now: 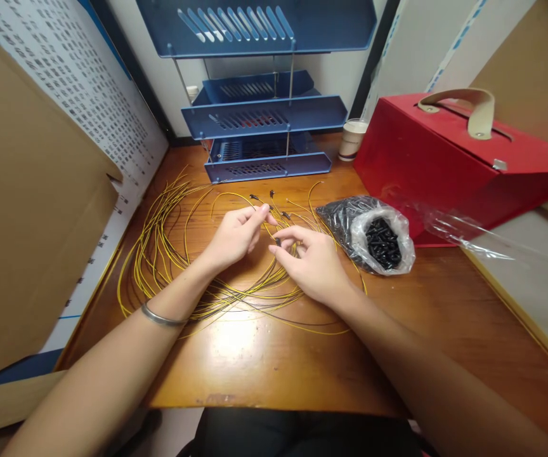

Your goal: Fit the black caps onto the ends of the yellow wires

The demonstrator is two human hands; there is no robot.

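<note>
Over the coil of thin yellow and black wires, my left hand has its thumb and forefinger pinched together; what lies in the pinch is too small to make out. Just to the right, my right hand grips a small black plastic piece between thumb and fingertips. A yellow wire passes close to the fingertips of both hands. Beyond them, a few wire ends on the table carry similar black pieces. Beside my right hand lies an open clear plastic bag full of small black pieces.
Blue stacked letter trays stand at the back of the wooden table. A paper cup and a red box with a beige handle are at the right. Cardboard borders the left side.
</note>
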